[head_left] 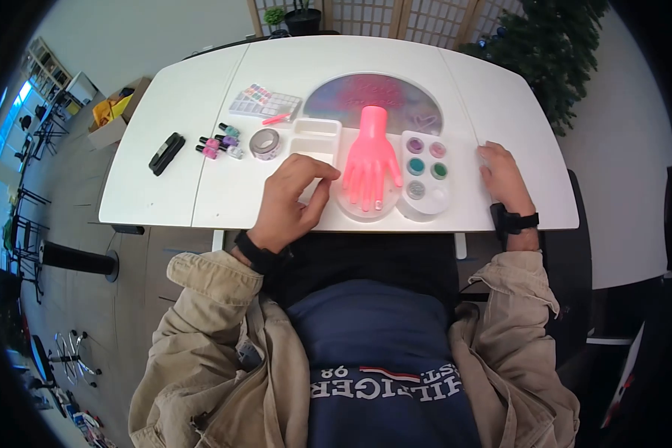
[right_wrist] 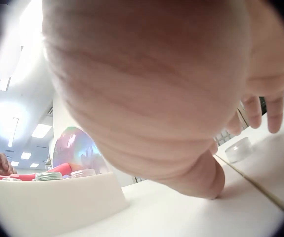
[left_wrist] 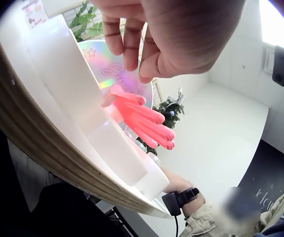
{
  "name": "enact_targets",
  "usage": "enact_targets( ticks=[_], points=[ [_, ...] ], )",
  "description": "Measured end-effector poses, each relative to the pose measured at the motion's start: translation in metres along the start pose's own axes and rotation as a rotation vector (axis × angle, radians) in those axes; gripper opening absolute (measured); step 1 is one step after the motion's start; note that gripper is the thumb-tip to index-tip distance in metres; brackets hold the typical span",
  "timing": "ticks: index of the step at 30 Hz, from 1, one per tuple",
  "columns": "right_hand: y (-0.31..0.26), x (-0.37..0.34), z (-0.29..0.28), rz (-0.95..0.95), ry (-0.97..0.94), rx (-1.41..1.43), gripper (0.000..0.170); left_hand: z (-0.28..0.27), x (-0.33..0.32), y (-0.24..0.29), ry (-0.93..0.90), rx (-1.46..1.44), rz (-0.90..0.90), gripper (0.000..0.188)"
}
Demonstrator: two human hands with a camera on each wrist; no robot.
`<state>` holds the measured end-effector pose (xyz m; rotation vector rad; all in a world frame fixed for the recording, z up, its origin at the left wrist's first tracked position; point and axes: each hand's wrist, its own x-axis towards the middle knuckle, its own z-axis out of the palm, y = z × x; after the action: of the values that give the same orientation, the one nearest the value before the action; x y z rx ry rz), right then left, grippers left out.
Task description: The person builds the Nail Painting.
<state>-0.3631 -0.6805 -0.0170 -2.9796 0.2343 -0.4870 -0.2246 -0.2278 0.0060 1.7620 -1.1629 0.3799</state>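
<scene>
A pink model hand (head_left: 370,160) lies palm-down on a round pale base (head_left: 351,209), with a small white mark on one fingertip. My left hand (head_left: 295,196) hovers just left of it, fingers loosely bent and thumb near the index fingertip. In the left wrist view, nothing shows between the fingertips of that left hand (left_wrist: 181,37). My right hand (head_left: 506,178) rests at the right side of the table, its thumb touching the tabletop in the right wrist view. Beyond its fingers stands a small clear round container (right_wrist: 238,149).
Right of the model hand, a white holder (head_left: 433,198) carries several glitter pots. To the left are a white tray (head_left: 317,125), a grey tape roll (head_left: 264,144), several nail polish bottles (head_left: 230,141), a clear compartment box (head_left: 276,104) and a black elongated object (head_left: 167,154). An iridescent panel (head_left: 336,101) stands behind.
</scene>
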Motion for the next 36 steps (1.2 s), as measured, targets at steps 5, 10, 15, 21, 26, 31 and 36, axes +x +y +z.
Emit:
enact_targets(
  ticks=[5,10,15,21,26,31,36],
  points=[
    [-0.024,0.002,-0.022,0.089,-0.026,0.123,0.028,0.001,0.001,0.0,-0.001,-0.008,-0.007,0.024],
    [-0.083,0.001,-0.073,-0.061,0.025,0.298,0.023,0.0,0.001,0.002,-0.003,-0.012,-0.021,0.023],
    [-0.127,-0.007,-0.088,-0.257,-0.129,0.41,0.018,0.0,0.0,0.001,-0.033,0.016,-0.051,0.021],
    [-0.137,-0.011,-0.076,-0.257,-0.182,0.39,0.014,0.0,-0.004,-0.005,-0.069,0.038,-0.084,0.019],
    [-0.141,-0.011,-0.076,-0.206,-0.195,0.359,0.014,0.002,-0.005,-0.008,-0.095,0.037,-0.116,0.018],
    [-0.142,-0.016,-0.073,-0.199,-0.162,0.289,0.013,0.002,-0.007,-0.007,-0.143,0.014,-0.141,0.018],
    [-0.142,-0.028,-0.064,-0.254,-0.041,0.267,0.015,-0.002,-0.003,-0.002,-0.137,0.058,-0.091,0.02]
  ],
)
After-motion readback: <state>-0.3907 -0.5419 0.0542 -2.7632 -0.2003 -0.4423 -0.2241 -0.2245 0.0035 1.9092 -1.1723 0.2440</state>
